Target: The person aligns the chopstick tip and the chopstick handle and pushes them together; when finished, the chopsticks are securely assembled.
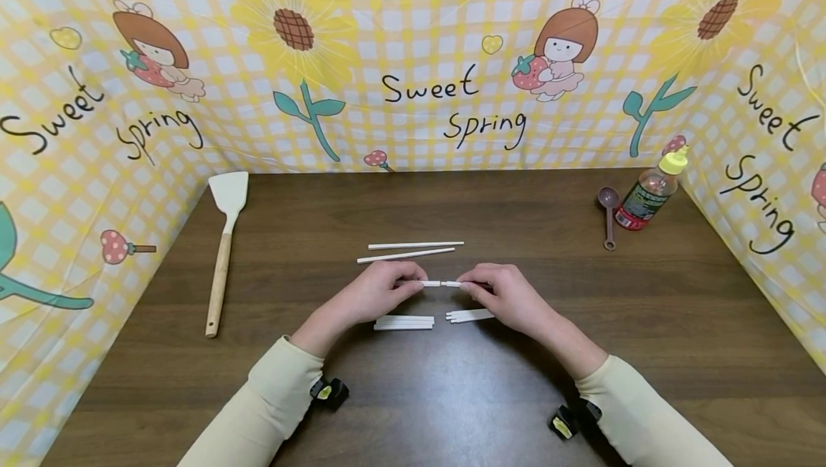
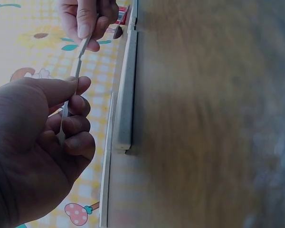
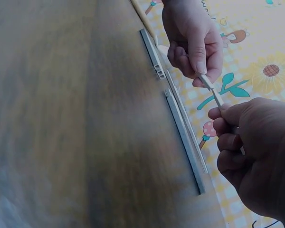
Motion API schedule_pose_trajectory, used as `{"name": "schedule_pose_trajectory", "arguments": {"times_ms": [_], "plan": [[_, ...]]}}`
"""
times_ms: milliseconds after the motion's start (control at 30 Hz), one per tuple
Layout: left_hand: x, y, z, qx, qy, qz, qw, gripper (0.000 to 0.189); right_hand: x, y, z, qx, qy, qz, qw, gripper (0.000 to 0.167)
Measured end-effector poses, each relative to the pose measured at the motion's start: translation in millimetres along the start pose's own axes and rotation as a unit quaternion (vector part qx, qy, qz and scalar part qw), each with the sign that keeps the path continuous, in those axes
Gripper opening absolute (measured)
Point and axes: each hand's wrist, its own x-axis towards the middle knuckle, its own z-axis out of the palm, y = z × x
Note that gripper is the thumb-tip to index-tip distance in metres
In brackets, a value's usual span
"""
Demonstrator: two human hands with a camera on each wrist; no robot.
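And here we see the left hand [image 1: 377, 291] pinching a white stick [image 1: 431, 283], fingers curled, while the right hand [image 1: 510, 295] pinches a second stick [image 1: 452, 284]. Both line up end to end between the fingertips; whether they touch, we can't tell! Just on the near side of the left fingers lies a row of white pieces [image 1: 404, 323]; the right hand partly hides another row [image 1: 470, 316]. Beyond the left fingers, we spot two longer sticks [image 1: 416, 244]. Well left of them lies a spatula [image 1: 225, 237].
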Motion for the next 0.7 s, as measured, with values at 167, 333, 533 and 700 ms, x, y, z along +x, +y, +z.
{"name": "schedule_pose_trajectory", "arguments": {"times_ms": [167,333,533,700], "plan": [[0.2,-0.3,1.2,0.001,-0.006,-0.002,1.0,0.007,-0.3,-0.8,-0.5,0.002,-0.006,0.001,1.0,0.008],[0.2,0.1,1.4,0.002,-0.008,-0.004,1.0,0.007,-0.4,-1.0,-0.5,0.003,-0.01,0.002,0.9999,0.008],[0.4,1.1,1.3,0.004,-0.013,-0.009,0.9999,0.007,-0.4,-1.1,-0.6,0.003,-0.011,0.005,0.9999,0.008],[0.5,1.8,1.7,0.005,-0.014,-0.011,0.9998,0.007,-0.7,-1.3,-0.8,0.005,-0.013,0.008,0.9999,0.008]]}}
